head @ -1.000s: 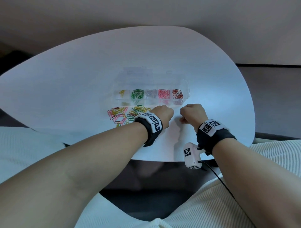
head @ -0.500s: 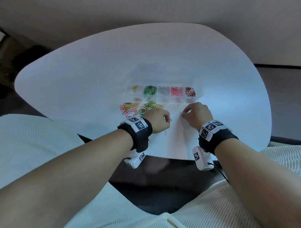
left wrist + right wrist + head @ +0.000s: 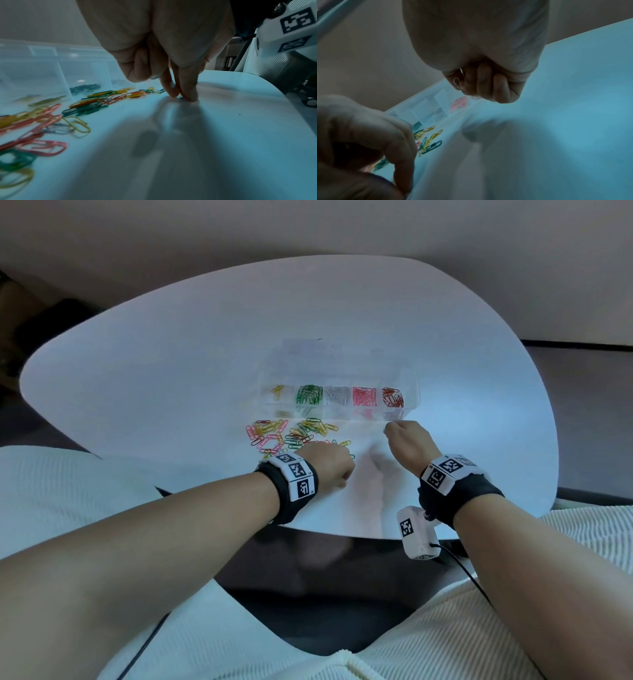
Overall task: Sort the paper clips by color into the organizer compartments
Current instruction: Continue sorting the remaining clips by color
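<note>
Loose mixed paper clips [image 3: 291, 434] lie on tabletop [image 3: 171, 364] before organizer [image 3: 409, 386]. My left hand [image 3: 327, 469] pinches pale clip [image 3: 180, 98] against surface. My right hand [image 3: 407, 443], fingers curled, holds white clip [image 3: 456, 82] near organizer's right end. Risk: wire slips from pinch, lands in wrong compartment.

Table [image 3: 171, 378]: fills the middle of the head view, its near edge just above the person's lap.
Organizer [image 3: 409, 378]: on the table, right of frame centre, its compartments in a row from left to right.
Loose paper clips [image 3: 291, 434]: on the table just below the organizer's left half.
Left hand [image 3: 325, 467]: below the loose paper clips, at their lower right edge.
Right hand [image 3: 407, 443]: right of the left hand, just below the organizer's right end.
</note>
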`<action>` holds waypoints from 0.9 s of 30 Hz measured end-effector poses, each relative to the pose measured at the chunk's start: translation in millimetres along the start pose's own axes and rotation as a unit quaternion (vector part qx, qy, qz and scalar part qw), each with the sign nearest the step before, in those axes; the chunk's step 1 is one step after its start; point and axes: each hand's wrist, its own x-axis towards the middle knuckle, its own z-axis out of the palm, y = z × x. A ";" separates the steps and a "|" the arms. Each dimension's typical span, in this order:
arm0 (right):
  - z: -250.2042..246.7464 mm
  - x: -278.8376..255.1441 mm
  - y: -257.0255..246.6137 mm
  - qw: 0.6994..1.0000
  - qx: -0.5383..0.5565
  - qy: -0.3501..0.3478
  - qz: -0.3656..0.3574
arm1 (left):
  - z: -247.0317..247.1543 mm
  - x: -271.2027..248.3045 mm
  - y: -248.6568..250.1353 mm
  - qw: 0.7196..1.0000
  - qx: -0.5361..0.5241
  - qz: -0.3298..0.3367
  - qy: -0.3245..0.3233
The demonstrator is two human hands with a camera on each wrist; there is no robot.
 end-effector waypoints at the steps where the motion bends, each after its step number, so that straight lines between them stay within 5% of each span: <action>1: 0.0 -0.1 -1.1 1.000 0.011 -0.008 0.004 | 0.6 -0.1 -0.1 1.000 0.001 -0.002 0.001; 9: -2.9 -5.4 -5.0 0.994 0.076 -0.055 0.055 | 0.5 -8.1 4.2 1.000 0.020 -0.014 0.000; 13: -6.4 -10.0 -17.7 0.982 0.167 -0.073 0.053 | -5.0 -13.9 -0.3 0.983 -0.158 -0.046 0.076; 20: -21.3 -9.6 -54.0 0.956 0.289 -0.056 0.003 | -40.6 -17.0 -15.5 0.857 -0.459 -0.113 0.207; 25: -29.8 2.3 -71.1 0.980 0.198 -0.004 0.037 | -73.9 -8.5 -37.0 0.793 -0.514 -0.197 0.261; 27: -27.3 5.5 -80.7 0.986 0.160 0.005 0.039 | -84.0 -4.3 -42.2 0.744 -0.566 -0.233 0.268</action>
